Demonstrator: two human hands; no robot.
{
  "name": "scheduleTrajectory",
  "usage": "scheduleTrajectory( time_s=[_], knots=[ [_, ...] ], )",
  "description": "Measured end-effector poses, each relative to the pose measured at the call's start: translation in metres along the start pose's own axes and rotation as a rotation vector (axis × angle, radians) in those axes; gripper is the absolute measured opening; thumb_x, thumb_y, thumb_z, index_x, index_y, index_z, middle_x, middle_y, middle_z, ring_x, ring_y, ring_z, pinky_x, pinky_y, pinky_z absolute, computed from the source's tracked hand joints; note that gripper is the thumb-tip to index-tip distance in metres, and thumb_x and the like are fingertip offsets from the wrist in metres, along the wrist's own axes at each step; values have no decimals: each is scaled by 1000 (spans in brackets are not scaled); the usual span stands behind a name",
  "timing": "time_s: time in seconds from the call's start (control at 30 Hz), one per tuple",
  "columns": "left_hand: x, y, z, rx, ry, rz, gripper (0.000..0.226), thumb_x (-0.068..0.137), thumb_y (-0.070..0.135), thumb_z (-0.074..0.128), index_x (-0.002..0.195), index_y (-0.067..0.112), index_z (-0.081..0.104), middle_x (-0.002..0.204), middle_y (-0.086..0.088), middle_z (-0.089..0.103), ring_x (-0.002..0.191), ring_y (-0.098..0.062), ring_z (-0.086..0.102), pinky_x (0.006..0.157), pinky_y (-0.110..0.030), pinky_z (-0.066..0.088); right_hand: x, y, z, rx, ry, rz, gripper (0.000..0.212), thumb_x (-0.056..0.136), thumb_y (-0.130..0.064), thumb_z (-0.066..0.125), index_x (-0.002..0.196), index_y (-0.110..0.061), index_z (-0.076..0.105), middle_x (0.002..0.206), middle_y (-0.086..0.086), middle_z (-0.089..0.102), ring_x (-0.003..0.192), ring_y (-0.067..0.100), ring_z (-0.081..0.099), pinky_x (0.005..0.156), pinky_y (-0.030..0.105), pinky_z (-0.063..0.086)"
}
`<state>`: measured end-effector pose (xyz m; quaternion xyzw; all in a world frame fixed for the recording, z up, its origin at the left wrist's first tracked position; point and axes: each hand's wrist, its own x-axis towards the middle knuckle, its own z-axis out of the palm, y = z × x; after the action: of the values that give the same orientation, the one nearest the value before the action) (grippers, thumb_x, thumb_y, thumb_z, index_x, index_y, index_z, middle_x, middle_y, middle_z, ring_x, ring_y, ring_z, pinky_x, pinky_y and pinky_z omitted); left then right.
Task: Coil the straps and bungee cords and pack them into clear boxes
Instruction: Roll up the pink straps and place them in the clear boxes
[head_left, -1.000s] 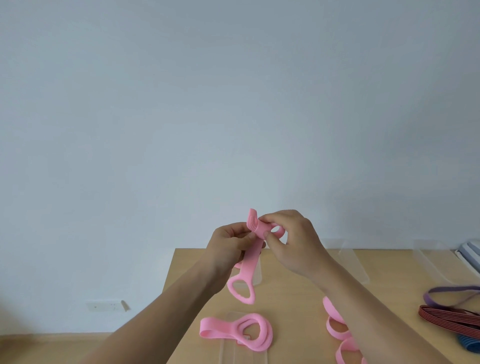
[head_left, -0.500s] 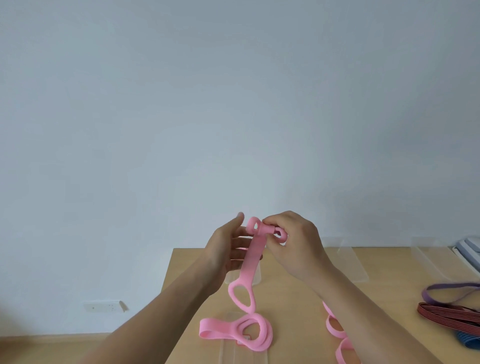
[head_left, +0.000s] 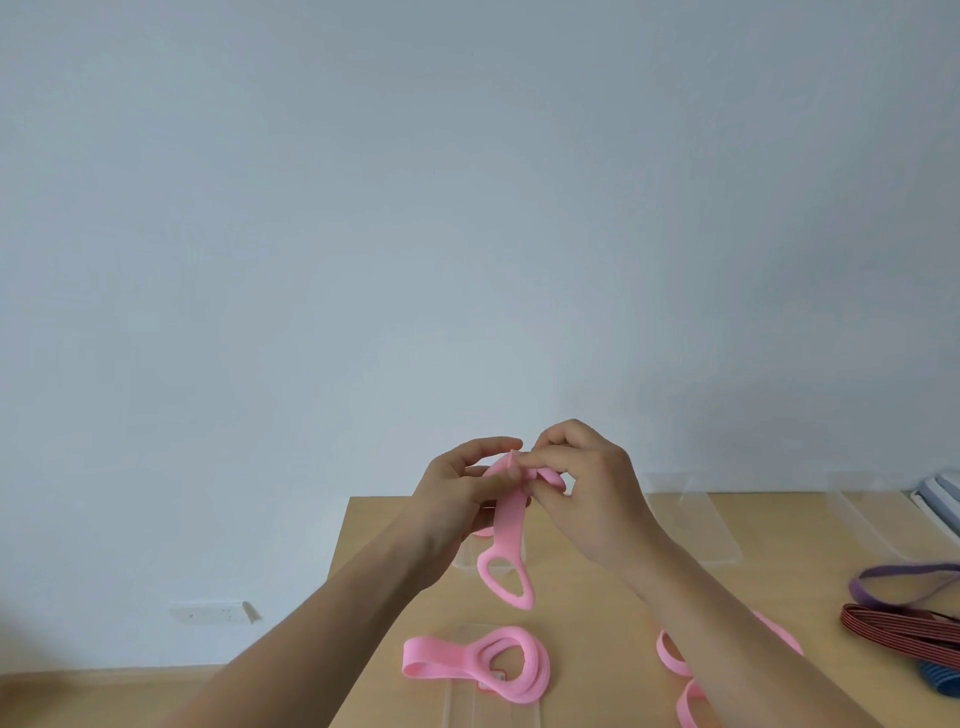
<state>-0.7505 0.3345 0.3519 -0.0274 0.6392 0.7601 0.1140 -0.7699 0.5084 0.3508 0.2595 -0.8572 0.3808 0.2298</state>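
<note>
A pink strap (head_left: 508, 540) with a loop handle at its lower end hangs above the wooden table (head_left: 597, 618). My left hand (head_left: 457, 488) and my right hand (head_left: 587, 483) both pinch its rolled top end, fingers curled round it. A second pink strap (head_left: 483, 662) lies coiled near the table's front. More pink loops (head_left: 675, 657) lie under my right forearm, partly hidden. Clear boxes (head_left: 696, 525) stand at the back of the table.
At the right edge lie a purple band (head_left: 904, 579), a red striped cord (head_left: 904, 626) and a blue strap (head_left: 940, 675). Another clear box (head_left: 878, 506) stands at the back right. The table's left edge drops to a wooden floor; a wall is close behind.
The hands have closed together on the strap's top, the left fingers curling onto the roll. More of the strap is rolled up and its loop handle hangs higher above the table.
</note>
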Motion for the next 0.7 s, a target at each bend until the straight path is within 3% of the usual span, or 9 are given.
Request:
scheduleTrajectory(
  time_s=[0.07,0.17,0.27,0.37,0.5,0.7],
  knots=[
    [0,-2,-1,-3,12,21,43,79,22,77,120,13,70,113,-25,74,101,-43,72,104,-64,49,1,-8,-5,112,-22,81,28,76,-3,82,97,-22,79,91,-8,63,82,6,64,72,15,52],
    [0,-2,-2,11,34,69,33,80,12,75,113,17,72,110,-27,73,89,-35,71,102,-63,49,5,-12,-11,270,-97,400,17,88,-24,73,106,-26,75,98,-13,70,90,2,67,83,24,56],
    [-2,0,-1,38,14,115,31,80,11,72,109,23,72,109,-26,72,86,-32,69,99,-62,51,8,-11,-13,343,-179,576,17,94,-15,60,93,-21,76,89,-2,75,87,18,72,83,44,60],
    [-3,0,1,78,2,156,29,81,14,71,107,27,71,109,-23,73,87,-32,70,98,-63,51,7,-17,-18,454,-174,603,25,93,-2,59,84,-15,79,79,8,75,75,32,73,72,51,61],
    [-5,1,3,120,1,198,30,79,16,74,106,28,72,104,-20,75,86,-31,71,96,-62,53,7,-16,-21,480,-136,613,31,93,1,62,81,-23,79,80,7,76,77,37,72,75,53,60],
    [-4,1,8,129,8,233,29,79,16,80,105,26,71,102,-19,76,84,-34,71,93,-64,53,7,-16,-23,367,-94,618,22,90,-5,67,77,-19,78,72,4,74,62,31,71,73,52,60]
  ],
)
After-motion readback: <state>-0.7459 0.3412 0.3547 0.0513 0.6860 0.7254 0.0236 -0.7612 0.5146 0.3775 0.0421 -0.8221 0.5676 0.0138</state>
